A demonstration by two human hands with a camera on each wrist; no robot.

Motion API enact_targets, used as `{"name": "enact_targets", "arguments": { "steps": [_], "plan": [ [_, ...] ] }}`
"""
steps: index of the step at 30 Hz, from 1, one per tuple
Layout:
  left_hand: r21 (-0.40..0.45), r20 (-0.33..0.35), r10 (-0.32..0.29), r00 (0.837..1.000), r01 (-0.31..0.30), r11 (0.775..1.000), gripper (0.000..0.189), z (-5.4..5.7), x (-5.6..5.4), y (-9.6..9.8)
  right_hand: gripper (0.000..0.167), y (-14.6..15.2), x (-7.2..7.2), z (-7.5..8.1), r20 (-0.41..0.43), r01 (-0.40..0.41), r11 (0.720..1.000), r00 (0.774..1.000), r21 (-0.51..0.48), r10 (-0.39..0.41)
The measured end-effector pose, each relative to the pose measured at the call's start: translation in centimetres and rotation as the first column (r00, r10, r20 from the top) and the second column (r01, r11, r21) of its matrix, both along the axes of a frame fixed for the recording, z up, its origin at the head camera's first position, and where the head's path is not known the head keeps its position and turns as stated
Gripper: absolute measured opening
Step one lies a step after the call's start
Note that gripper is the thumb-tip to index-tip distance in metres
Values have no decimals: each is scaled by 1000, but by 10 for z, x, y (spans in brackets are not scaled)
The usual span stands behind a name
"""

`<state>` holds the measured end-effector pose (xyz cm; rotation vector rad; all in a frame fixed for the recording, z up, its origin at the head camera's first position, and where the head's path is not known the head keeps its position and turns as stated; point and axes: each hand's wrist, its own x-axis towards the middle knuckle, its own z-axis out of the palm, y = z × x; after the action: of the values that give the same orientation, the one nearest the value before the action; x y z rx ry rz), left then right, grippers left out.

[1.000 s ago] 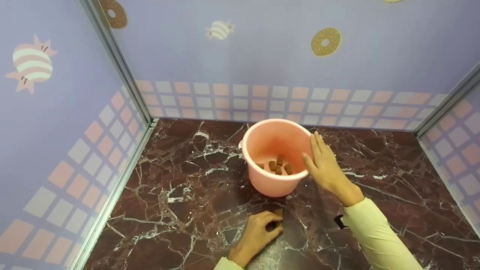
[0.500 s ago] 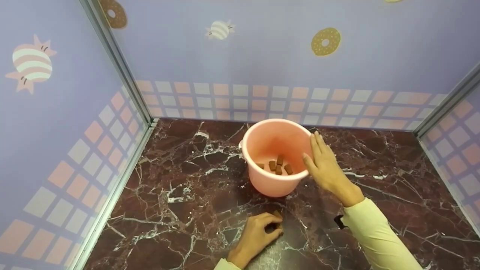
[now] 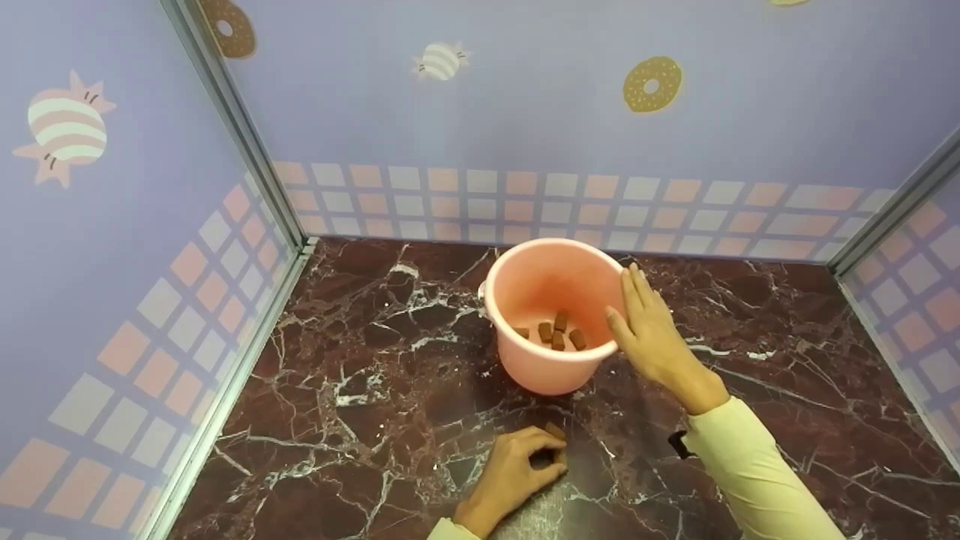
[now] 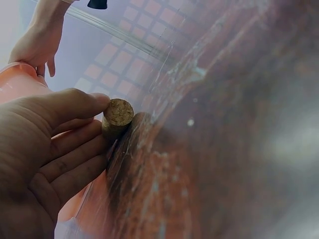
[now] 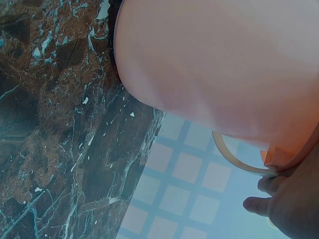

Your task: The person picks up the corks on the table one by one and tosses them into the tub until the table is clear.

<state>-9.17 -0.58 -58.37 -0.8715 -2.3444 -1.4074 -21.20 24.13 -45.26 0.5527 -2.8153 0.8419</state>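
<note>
My left hand [image 3: 517,469] is low over the dark marbled surface, in front of the pink bucket [image 3: 547,371]. Its thumb and fingers pinch a short brown cork [image 4: 119,112], whose round speckled end faces the left wrist view. From above, the fingertips hide part of it. My right hand [image 3: 656,337] rests on the bucket's right rim with its fingers fairly straight and the thumb over the inner side. Inside the bucket, several similar corks [image 3: 560,321] lie scattered on the bottom. A pale loop handle [image 5: 232,157] hangs near the right fingers.
Dark red marbled tabletop [image 3: 360,450] lies all around the bucket. A lilac back wall [image 3: 525,127] with a checked band stands close behind it. The left side wall [image 3: 112,247] meets the surface along a metal edge strip.
The cork at the left fingertips has turned slightly and shifted a little toward the near side. Both hands and the bucket stay almost where they were.
</note>
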Motion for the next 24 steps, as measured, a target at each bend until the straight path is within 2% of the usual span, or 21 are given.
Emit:
{"name": "enact_targets", "arguments": {
  "steps": [8, 15, 24],
  "plan": [
    [-42, 14, -6, 1000, 6, 999, 30, 1, 0, 0, 72, 0, -1, 0, 6, 0, 1000, 1000, 7, 0],
    [-59, 9, -38, 999, 38, 998, 32, 0, -2, 0, 71, 0, -1, -1, 2, 2, 1000, 1000, 7, -2],
    [-88, 46, -63, 997, 67, 994, 35, 0, -2, 1, 71, 0, 0, 0, -16, -5, 1000, 1000, -10, 5]
  ]
}}
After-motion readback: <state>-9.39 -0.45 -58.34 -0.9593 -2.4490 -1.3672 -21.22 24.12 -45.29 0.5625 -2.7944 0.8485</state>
